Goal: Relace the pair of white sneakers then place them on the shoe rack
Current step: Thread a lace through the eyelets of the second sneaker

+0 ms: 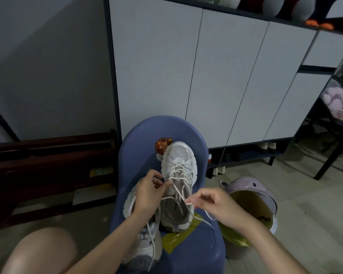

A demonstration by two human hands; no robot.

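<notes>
On one blue chair (pixel 196 246), two white sneakers (pixel 178 165), left hand (pixel 149 194) and right hand (pixel 216 204) each pinching one lace (pixel 178 192).

blue chair (pixel 186 131) centre | lilac bin (pixel 253 186) lower right | white cabinet (pixel 216 76) upper centre | dark wooden frame (pixel 48 165) left

L hand (pixel 148 191) & R hand (pixel 216 206) each pinch a lace end over white sneaker (pixel 178 175) mid blue chair (pixel 186 131); 2nd sneaker (pixel 143 246), prob. unlaced, at chair's front-left edge.

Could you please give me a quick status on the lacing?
Left hand pinches lace at upper eyelets; right hand pinches lace end. Sneaker half laced on blue chair. Second sneaker waiting underneath.
</notes>
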